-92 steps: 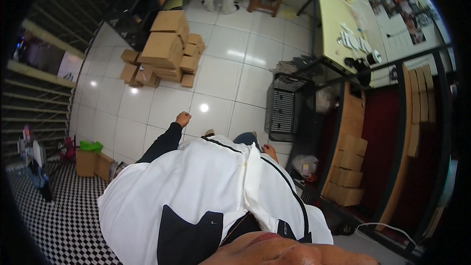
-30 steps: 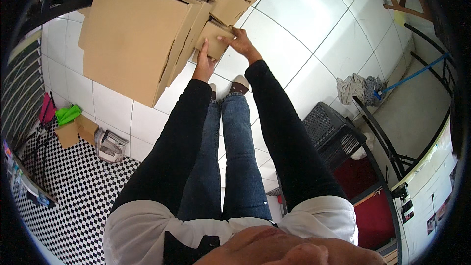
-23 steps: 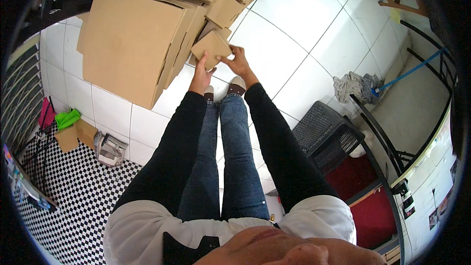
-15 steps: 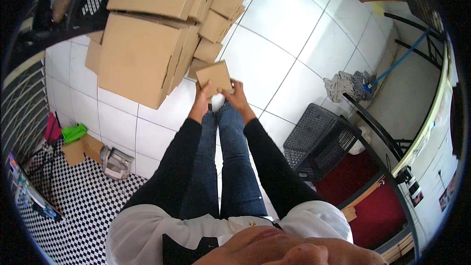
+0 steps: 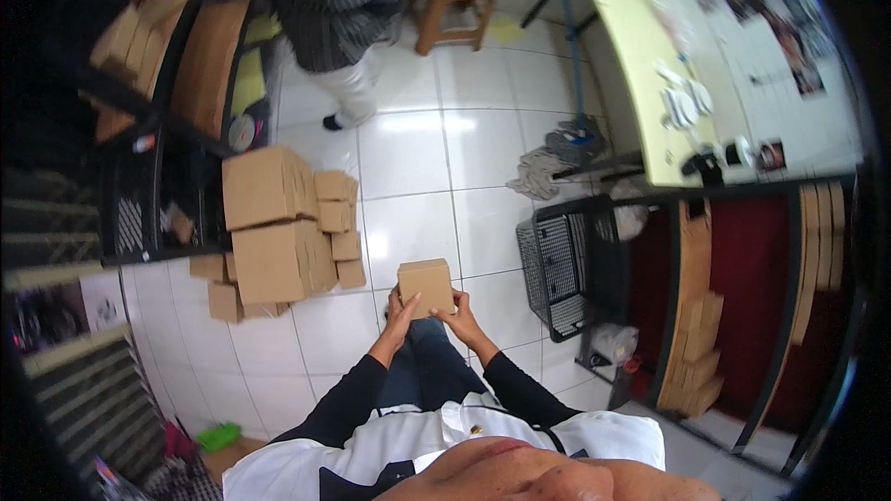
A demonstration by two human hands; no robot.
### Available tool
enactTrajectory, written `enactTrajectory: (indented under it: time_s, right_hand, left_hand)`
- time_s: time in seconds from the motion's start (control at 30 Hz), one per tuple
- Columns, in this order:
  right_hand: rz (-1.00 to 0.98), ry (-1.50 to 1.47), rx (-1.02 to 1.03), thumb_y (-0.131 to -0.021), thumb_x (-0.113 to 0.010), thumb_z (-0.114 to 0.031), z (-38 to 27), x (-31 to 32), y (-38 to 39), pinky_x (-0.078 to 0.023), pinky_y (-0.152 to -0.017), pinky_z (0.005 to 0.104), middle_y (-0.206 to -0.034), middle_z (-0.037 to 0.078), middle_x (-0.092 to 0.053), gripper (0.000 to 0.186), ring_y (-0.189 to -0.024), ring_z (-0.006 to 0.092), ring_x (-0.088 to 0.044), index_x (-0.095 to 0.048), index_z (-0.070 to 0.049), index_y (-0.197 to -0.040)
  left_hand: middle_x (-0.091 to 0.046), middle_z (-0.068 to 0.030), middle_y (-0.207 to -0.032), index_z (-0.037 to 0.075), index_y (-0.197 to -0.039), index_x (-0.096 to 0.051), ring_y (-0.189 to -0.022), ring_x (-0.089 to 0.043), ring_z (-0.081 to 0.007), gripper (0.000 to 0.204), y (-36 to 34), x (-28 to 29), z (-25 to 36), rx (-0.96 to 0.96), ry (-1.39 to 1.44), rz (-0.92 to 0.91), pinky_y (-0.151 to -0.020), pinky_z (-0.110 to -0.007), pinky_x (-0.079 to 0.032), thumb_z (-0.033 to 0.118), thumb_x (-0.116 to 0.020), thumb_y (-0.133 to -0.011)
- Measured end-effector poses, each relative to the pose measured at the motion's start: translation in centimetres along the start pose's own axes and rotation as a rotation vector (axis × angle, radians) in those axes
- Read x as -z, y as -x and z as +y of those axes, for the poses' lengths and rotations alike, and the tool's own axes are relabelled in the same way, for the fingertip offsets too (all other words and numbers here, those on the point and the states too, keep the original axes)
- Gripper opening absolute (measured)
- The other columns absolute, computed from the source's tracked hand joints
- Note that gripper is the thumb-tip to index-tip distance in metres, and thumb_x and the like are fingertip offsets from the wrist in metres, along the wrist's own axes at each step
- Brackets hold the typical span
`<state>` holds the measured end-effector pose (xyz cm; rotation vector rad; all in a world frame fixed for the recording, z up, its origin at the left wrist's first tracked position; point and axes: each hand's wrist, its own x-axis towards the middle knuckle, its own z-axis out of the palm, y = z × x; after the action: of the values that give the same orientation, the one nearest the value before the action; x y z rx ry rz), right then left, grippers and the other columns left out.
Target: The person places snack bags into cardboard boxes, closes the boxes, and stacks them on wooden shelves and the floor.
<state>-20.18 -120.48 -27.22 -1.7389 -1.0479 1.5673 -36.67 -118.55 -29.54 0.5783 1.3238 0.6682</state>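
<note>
A small brown cardboard box (image 5: 426,286) is held out in front of me, over the tiled floor. My left hand (image 5: 400,317) grips its left side with the thumb on the near face. On the opposite side, my right hand (image 5: 459,317) holds the lower right corner. To the left, large cardboard boxes (image 5: 269,260) stand stacked on the floor. A column of smaller cardboard boxes (image 5: 335,215) runs along their right side, close to the box I hold.
Another person in a striped garment (image 5: 343,9) stands at the far left beside a shelf with boxes (image 5: 139,42). A black crate (image 5: 552,274) and grey mop (image 5: 548,167) lie to the right. A rack (image 5: 670,353) holds more boxes at the right; a wooden stool (image 5: 455,23) stands far off.
My view has lifted and widened, bringing in the other person and the far shelf. The small box stays between both hands and has turned to stand straighter.
</note>
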Motion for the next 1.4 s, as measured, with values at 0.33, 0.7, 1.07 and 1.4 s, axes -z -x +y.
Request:
enactTrajectory:
  time_s: [0.33,0.7,1.07,1.4]
  right_hand:
    - [0.477,-0.378,0.168,-0.084,-0.063,-0.026,-8.5,7.6,14.0,-0.030,-0.102,0.0346,-0.130,0.020,-0.035,0.071,-0.123,0.0259,-0.035,-0.020,0.002,-0.134]
    - [0.704,-0.546,0.332,-0.087,-0.058,-0.020,-6.3,16.7,22.8,-0.029,-0.103,0.0326,-0.132,0.014,-0.035,0.061,-0.123,0.0220,-0.034,-0.027,0.000,-0.135]
    - [1.082,-0.542,0.319,-0.084,-0.061,-0.017,4.0,37.8,27.6,-0.036,-0.096,0.0304,-0.119,0.011,-0.051,0.051,-0.112,0.0184,-0.047,-0.039,0.000,-0.127]
    - [1.368,-0.171,0.050,-0.086,-0.056,-0.038,8.6,61.8,29.7,-0.036,-0.097,0.0386,-0.124,0.023,-0.045,0.061,-0.116,0.0347,-0.044,-0.038,0.003,-0.127]
  left_hand:
    - [-0.032,-0.0164,-0.126,0.011,-0.144,-0.014,-0.117,-0.029,-0.0303,0.069,8.0,-11.3,13.2,-0.413,-0.774,-0.551,-0.103,-0.040,-0.015,0.045,-0.038,-0.090]
    - [-0.031,-0.0163,-0.131,0.010,-0.142,-0.020,-0.122,-0.024,-0.0320,0.064,12.0,-26.1,12.5,-0.464,-0.957,-0.864,-0.105,-0.042,-0.014,0.042,-0.040,-0.091]
    - [-0.031,-0.0151,-0.138,0.007,-0.141,-0.022,-0.125,-0.032,-0.0276,0.065,12.1,-51.8,3.8,-0.356,-0.805,-1.152,-0.103,-0.038,-0.025,0.042,-0.043,-0.091]
    - [-0.040,-0.0161,-0.132,0.004,-0.138,-0.029,-0.119,-0.040,-0.0269,0.064,12.9,-80.2,1.1,-0.155,-0.852,-1.229,-0.097,-0.036,-0.035,0.045,-0.040,-0.090]
